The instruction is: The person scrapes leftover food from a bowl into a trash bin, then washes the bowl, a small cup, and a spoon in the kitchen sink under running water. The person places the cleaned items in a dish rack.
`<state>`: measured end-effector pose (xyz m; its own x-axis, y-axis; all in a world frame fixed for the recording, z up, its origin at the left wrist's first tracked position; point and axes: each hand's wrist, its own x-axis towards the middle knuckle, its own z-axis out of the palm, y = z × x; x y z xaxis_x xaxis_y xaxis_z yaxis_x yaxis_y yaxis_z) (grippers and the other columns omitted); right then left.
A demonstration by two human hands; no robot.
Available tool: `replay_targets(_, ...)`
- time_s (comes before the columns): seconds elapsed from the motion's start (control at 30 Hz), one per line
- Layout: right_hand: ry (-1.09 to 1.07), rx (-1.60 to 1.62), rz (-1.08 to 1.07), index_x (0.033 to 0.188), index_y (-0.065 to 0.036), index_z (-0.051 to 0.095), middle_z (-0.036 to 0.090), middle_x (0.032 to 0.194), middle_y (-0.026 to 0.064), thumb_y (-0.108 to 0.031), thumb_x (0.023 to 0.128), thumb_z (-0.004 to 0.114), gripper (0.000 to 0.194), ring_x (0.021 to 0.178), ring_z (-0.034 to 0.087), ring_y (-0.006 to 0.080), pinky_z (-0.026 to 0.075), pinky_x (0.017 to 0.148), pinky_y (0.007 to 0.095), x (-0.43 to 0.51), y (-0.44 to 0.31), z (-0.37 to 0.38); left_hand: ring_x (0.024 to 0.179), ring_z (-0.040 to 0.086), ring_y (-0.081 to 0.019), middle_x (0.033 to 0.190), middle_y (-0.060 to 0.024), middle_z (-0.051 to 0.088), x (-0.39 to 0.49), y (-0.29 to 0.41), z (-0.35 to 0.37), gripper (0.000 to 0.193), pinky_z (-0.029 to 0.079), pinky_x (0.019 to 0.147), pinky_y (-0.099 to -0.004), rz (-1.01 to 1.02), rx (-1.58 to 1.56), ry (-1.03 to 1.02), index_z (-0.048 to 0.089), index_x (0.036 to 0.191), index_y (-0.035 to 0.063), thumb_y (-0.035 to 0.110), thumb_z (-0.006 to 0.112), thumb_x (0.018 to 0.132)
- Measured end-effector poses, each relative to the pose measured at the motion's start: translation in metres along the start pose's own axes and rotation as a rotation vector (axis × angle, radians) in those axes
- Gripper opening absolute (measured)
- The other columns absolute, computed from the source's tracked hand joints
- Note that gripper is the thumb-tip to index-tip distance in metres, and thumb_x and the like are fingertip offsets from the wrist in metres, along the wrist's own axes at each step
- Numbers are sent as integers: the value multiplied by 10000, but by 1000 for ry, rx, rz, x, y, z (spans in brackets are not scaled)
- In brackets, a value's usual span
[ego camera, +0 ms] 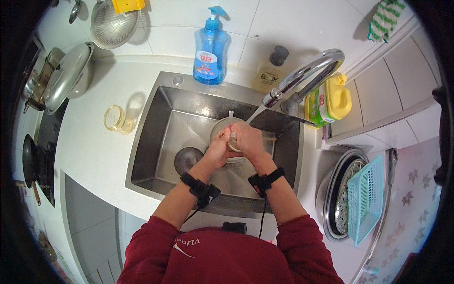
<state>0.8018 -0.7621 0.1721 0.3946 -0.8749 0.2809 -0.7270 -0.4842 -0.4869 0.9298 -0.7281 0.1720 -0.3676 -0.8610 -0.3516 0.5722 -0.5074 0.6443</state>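
Both my hands meet over a stainless-steel sink (142,156), around a small pale round vessel (234,142), possibly a cup or bowl. My left hand (219,147) grips its left side and my right hand (248,140) is closed at its upper right; the fingers hide much of it. Water runs from the chrome faucet (312,67) right beside my right knuckles. Beneath my hands lies a larger round pale container (220,127), partly covered. The dark round drain cover (188,161) is at the left of the sink floor.
A blue pump bottle (211,53), a yellowish bottle (267,76) and a yellow jug (337,99) stand behind the sink. On the left counter is a clear jar (118,119), with a lidded pot (71,78) beyond. Basins (328,198) and a blue plastic basket (365,200) lean at right.
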Motion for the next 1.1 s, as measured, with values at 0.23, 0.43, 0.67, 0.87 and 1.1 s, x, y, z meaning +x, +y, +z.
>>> replay_targets(0.23, 245, 593, 509, 726, -10, 582, 524, 611, 29, -208, 883, 563, 253, 573, 497, 111, 386, 527, 299, 21, -7, -7, 1078, 562, -239, 1266, -80, 490, 3, -3, 20, 538, 538, 860, -417, 4, 213, 21, 241, 1433, 170, 66, 428, 939)
replay_targets(0.43, 318, 1032, 625, 738, -44, 545, 464, 640, -30, -181, 909, 570, 221, 577, 424, 48, 348, 513, 244, 27, -21, -23, 1162, 499, -235, 1377, -84, 381, 1, 3, 18, 596, 497, 899, -427, -34, 120, -108, 150, 1463, 199, 193, 469, 959)
replay_targets(0.67, 376, 1520, 564, 979, -25, 550, 539, 819, 21, -117, 928, 541, 105, 687, 501, 81, 413, 581, 230, 24, -12, -10, 1173, 491, -208, 1390, -31, 378, 3, 1, 20, 552, 489, 895, -441, -51, -30, -67, 185, 1450, 179, 353, 419, 981)
replay_targets(0.87, 217, 165, -48, 1086, -27, 538, 563, 1090, 120, -123, 860, 542, 246, 968, 555, 277, 417, 832, 384, 12, -5, -3, 997, 584, -182, 1265, -80, 497, 2, 4, 9, 461, 545, 778, -381, 22, 353, 65, 272, 1418, 167, 159, 411, 978)
replay_targets(1.1, 17, 279, -187, 1183, -30, 522, 502, 1300, 120, -127, 814, 539, 381, 1136, 484, 325, 289, 1018, 423, -9, -16, -17, 839, 605, -144, 996, -85, 610, 21, 5, -24, 333, 514, 479, -246, 471, 645, 229, 463, 1269, 123, 73, 379, 951)
